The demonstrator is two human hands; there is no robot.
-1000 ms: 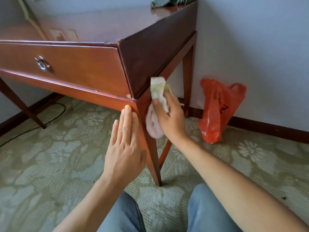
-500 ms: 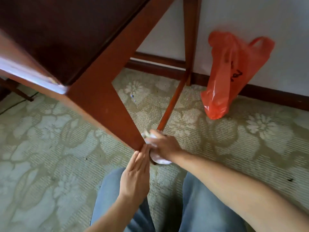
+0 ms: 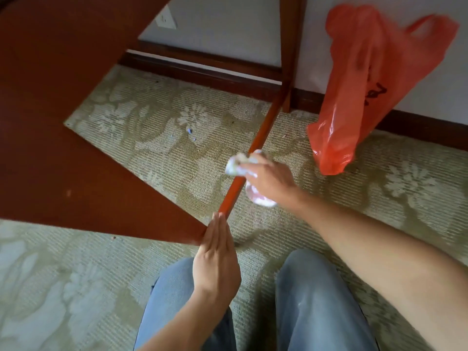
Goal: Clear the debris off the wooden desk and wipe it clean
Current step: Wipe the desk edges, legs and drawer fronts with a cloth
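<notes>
Right grip [image 3: 268, 178]: fingers curled round crumpled white cleaning cloth [image 3: 239, 164], pressed against slanted reddish-brown wooden brace [image 3: 255, 145] under the counter [image 3: 76, 148]. Left grip [image 3: 215, 257]: fingers straight, together, touching the leg's corner. Cloth: soft, light, likely compressible; best held bunched in the palm. Brace: rigid, smooth.

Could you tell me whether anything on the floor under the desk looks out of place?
Yes: small bluish bits and dark specks lie scattered on the carpet beneath the desk, like leftover debris. An orange plastic bag slumps against the wall.
</notes>
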